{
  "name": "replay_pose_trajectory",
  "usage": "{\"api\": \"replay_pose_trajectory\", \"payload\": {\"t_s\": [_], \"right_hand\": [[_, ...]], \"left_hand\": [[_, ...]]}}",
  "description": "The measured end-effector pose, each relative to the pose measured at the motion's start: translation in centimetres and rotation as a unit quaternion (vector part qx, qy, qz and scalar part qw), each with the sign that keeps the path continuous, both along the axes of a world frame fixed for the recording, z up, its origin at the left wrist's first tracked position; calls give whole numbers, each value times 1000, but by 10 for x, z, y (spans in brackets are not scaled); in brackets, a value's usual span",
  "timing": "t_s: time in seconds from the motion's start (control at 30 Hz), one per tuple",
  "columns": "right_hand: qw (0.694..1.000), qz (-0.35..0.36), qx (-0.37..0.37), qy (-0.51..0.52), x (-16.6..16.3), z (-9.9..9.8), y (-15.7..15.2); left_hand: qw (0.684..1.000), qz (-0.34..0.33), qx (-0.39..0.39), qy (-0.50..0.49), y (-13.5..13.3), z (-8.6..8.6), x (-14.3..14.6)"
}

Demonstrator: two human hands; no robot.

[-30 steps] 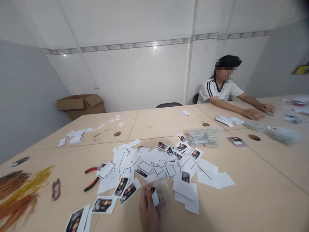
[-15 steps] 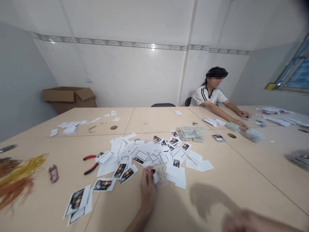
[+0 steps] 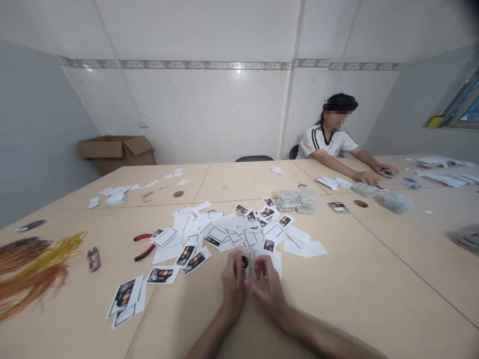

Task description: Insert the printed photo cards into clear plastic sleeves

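Observation:
In the head view, my left hand (image 3: 233, 279) is closed on the left side of a small clear plastic pack (image 3: 250, 264), with a dark printed piece showing near its fingertips. My right hand (image 3: 268, 281) is at the pack's right side, its fingers bent around it. Between them the hands cover most of the pack. Just beyond lies a spread heap of white paper slips (image 3: 224, 232), some blank with black borders, others printed dark with glowing orange spots. Several similar clear packs (image 3: 297, 198) are stacked past the heap.
Red-handled pliers (image 3: 144, 248), pink snips (image 3: 94, 259) and orange and yellow cords (image 3: 45, 269) lie on the left. A co-worker (image 3: 329, 144) handles packs at the far right. An open cardboard box (image 3: 116, 152) stands behind the table (image 3: 355, 289).
My right hand has come in from the lower right to the pack in my left hand. The view has shifted slightly. The co-worker's near hand has drawn back from the right-hand packs.

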State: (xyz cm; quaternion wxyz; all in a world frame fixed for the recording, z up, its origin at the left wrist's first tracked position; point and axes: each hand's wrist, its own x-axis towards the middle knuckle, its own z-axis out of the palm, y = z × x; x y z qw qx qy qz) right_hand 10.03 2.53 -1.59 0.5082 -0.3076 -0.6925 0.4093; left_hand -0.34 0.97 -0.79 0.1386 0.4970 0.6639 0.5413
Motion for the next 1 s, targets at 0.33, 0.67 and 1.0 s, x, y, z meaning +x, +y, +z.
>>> {"api": "replay_pose_trajectory", "payload": {"t_s": [0.33, 0.67, 1.0], "right_hand": [[998, -27, -58, -2, -3, -8, 3], [997, -35, -60, 41, 4, 1, 4], [994, -30, -91, 56, 4, -2, 13]], "left_hand": [[999, -28, -19, 37, 2, -1, -1], [998, -28, -32, 36, 0, 5, 2], [998, -49, -22, -44, 2, 6, 1]]}}
